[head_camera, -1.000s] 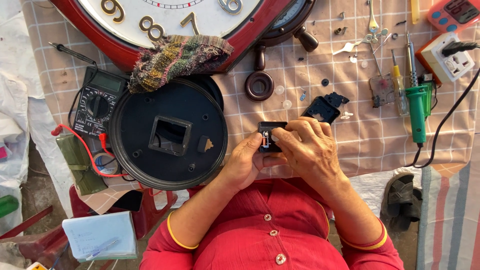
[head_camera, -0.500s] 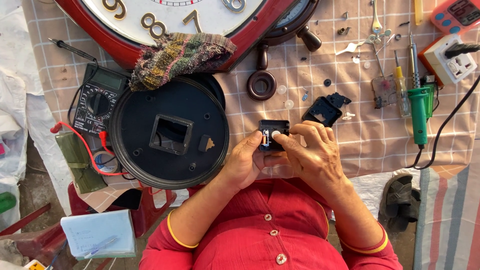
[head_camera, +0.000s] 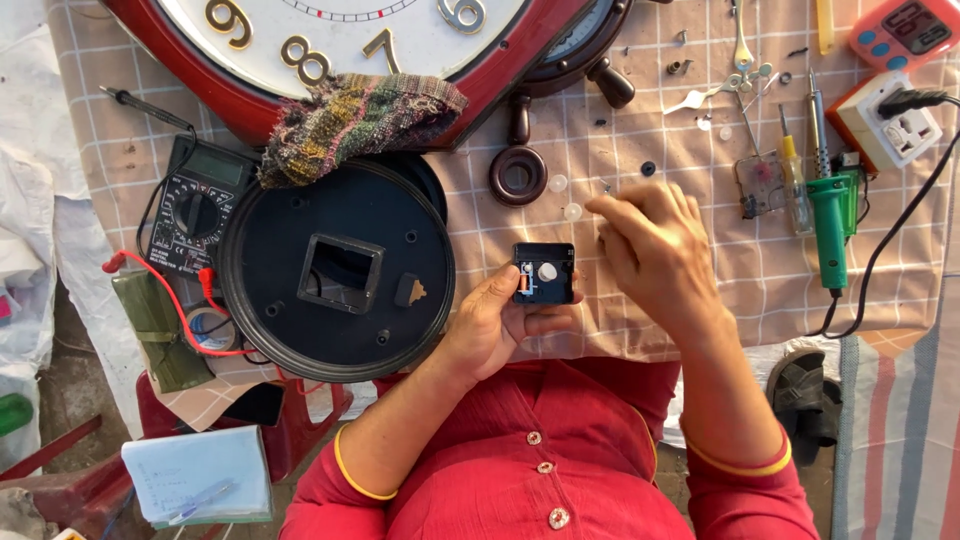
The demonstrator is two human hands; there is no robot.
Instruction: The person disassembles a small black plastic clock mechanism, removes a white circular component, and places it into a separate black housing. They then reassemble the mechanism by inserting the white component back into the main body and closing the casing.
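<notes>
Black clock movement (head_camera: 543,273), right hand (head_camera: 650,250) lifted off.

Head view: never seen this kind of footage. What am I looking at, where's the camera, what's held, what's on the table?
There is no machine here: a person in a red shirt works with bare hands, and one camera on their head looks straight down.

The left hand holds a small black square clock movement. The right hand is lifted just beside it, fingers pinched; whether they hold anything is too small to tell.

On the checked cloth lie a round black clock back with a square hole, a big red-rimmed wall clock with a knitted rag on it, a multimeter, a green soldering iron and small loose parts.
</notes>
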